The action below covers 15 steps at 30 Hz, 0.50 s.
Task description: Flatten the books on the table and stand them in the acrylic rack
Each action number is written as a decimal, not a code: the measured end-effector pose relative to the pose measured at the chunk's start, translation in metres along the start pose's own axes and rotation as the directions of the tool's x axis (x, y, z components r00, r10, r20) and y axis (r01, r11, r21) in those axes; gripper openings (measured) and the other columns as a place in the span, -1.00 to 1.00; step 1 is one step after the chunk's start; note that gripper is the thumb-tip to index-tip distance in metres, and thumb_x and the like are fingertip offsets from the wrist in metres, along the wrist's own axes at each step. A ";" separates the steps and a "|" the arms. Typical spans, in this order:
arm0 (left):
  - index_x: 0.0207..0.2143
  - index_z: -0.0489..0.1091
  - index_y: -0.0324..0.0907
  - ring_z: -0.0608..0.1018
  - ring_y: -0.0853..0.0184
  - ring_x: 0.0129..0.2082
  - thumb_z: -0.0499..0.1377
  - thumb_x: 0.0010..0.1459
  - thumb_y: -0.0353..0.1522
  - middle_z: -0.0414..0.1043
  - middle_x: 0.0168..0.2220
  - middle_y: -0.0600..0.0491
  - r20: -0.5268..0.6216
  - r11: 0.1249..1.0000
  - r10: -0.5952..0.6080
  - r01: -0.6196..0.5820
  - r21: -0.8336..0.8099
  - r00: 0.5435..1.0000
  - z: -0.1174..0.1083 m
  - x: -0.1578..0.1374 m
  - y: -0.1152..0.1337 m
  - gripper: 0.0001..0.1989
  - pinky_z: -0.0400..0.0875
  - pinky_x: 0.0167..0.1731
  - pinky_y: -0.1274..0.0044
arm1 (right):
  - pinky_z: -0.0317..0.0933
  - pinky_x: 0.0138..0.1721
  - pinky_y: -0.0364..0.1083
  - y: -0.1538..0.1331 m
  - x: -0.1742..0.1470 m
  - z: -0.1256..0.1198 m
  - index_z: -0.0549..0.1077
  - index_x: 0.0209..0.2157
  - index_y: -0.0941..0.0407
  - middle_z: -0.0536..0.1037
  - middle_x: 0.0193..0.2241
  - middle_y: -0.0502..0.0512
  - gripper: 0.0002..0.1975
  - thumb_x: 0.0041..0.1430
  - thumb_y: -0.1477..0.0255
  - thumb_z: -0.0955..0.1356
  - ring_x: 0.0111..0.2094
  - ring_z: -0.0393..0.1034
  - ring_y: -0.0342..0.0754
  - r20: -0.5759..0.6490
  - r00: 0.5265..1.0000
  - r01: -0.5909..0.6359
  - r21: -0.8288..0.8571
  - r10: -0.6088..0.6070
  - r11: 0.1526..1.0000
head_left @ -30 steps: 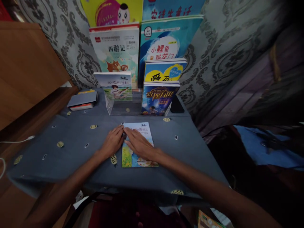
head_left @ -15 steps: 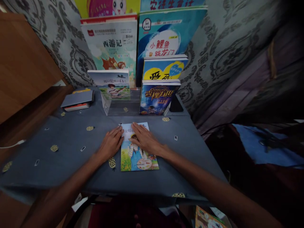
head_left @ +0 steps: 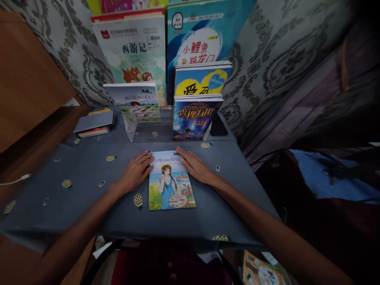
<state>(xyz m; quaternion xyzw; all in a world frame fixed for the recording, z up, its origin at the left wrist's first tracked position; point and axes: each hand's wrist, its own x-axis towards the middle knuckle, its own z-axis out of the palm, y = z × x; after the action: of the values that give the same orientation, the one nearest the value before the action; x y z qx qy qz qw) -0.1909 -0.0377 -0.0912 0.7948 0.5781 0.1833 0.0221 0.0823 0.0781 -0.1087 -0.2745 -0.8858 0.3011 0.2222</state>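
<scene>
A thin picture-covered book lies flat and closed on the grey-blue tablecloth, its cover showing a girl in blue overalls. My left hand rests at the book's upper left edge, fingers stretched out and the tips touching the border. At the upper right corner lies my right hand, its fingers extended over that edge. Neither hand grasps the book. Behind it stands a clear acrylic stand holding a book with a guitar player on the left and a dark blue book on the right.
Taller books, including a white-green one and a teal one, stand at the back. A grey notebook stack lies at the left rear. A black phone-like object lies right of the stand. A white cable reaches the left side.
My right hand has slid from the middle of the cover to its upper right edge, uncovering the title and the girl. My left hand stays by the left edge. The view has shifted slightly.
</scene>
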 end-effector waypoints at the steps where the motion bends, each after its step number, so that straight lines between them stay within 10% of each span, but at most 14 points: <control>1: 0.20 0.34 -0.22 0.26 0.11 0.34 -0.03 0.41 -0.23 0.33 0.26 -0.13 0.019 1.000 0.014 -0.014 0.000 1.000 -0.001 0.002 -0.001 -0.57 0.27 0.25 0.16 | -0.12 0.39 0.25 0.000 0.000 0.000 0.14 0.37 0.03 0.16 0.37 0.14 -0.39 0.44 0.07 0.03 0.40 -0.02 0.07 0.003 1.000 -0.005 0.013 0.004 1.000; 15: 0.26 0.27 -0.13 0.19 0.19 0.38 -0.08 0.44 -0.25 0.27 0.30 -0.08 0.201 0.979 0.205 -0.202 -0.034 0.958 0.008 0.049 0.035 -0.57 0.12 0.30 0.15 | -0.01 0.36 0.20 0.002 0.003 -0.013 0.23 0.33 0.01 0.28 0.32 0.12 -0.34 0.38 -0.04 0.09 0.33 0.16 0.09 -0.027 0.993 -0.103 0.261 0.114 0.960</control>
<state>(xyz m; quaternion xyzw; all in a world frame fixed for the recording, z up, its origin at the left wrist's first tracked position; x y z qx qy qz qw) -0.1433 -0.0026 -0.0765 0.8645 0.4866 0.1060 0.0676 0.0877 0.0869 -0.0993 -0.2974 -0.8177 0.4201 0.2577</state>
